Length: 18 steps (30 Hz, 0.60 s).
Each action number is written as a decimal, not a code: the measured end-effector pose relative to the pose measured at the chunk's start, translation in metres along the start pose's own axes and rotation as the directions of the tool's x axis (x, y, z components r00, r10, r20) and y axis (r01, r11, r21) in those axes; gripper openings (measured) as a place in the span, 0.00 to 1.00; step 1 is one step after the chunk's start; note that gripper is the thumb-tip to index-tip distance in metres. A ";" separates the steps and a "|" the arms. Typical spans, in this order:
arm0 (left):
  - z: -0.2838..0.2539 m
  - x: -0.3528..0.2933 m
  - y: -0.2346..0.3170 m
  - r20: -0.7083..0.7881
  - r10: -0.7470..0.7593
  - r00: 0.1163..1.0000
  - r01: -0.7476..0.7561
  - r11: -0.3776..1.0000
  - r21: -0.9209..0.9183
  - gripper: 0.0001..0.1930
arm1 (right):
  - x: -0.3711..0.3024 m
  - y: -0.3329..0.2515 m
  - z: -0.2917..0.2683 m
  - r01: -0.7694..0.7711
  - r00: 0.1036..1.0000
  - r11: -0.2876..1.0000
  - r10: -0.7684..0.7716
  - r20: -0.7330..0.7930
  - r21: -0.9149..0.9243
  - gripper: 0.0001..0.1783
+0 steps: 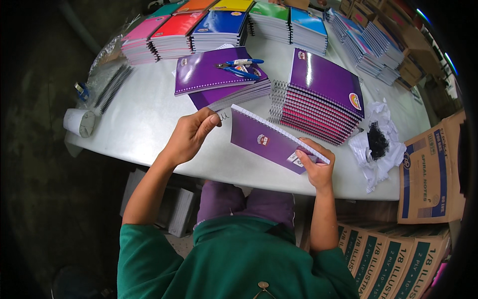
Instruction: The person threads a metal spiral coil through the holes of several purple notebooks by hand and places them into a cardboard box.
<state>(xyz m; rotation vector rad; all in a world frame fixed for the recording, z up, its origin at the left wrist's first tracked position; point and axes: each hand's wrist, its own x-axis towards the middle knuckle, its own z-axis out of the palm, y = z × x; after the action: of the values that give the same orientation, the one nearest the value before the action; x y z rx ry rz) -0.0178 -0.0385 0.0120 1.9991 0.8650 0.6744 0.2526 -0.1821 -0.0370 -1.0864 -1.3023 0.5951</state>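
My right hand (318, 167) grips a purple notebook (266, 142) near its right end, thumb on the cover. The notebook is tilted, its row of punched holes along the upper edge. My left hand (194, 132) is closed in a pinch just left of it. A short bit of thin dark wire coil (225, 116) shows at those fingertips; most of it is hidden. Beyond lie loose purple notebooks (209, 72) with blue-handled cutting pliers (239, 68) on top. To their right is a tall stack of purple spiral notebooks (323, 79), with wire coils (277, 102) along its left side.
Stacks of notebooks in several colours (219, 25) line the table's far side. Left are loose coils (113, 88) and a white roll (78, 123). Black wire scraps (377, 141) lie on crumpled paper (366, 167) at right. Cardboard boxes (430, 172) stand beside the table (144, 134).
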 end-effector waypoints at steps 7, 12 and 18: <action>0.008 0.012 -0.004 -0.124 0.068 0.990 -0.068 0.998 0.001 0.13 | 0.001 0.004 0.000 0.026 0.999 0.999 -0.028 0.037 0.044 0.16; 0.001 0.018 0.007 0.004 -0.093 0.996 0.088 0.925 -0.369 0.10 | 0.005 0.007 -0.002 0.122 0.988 0.989 -0.129 0.087 0.081 0.16; -0.023 0.018 0.041 0.112 0.153 0.982 -0.172 0.968 0.184 0.15 | -0.002 0.000 -0.005 -0.052 0.996 0.991 0.042 0.079 0.123 0.14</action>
<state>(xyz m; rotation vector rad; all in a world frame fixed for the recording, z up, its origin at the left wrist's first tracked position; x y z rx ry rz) -0.0095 -0.0311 0.0611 2.2774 0.7370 0.5974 0.2568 -0.1849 -0.0375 -1.0014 -1.2899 0.7500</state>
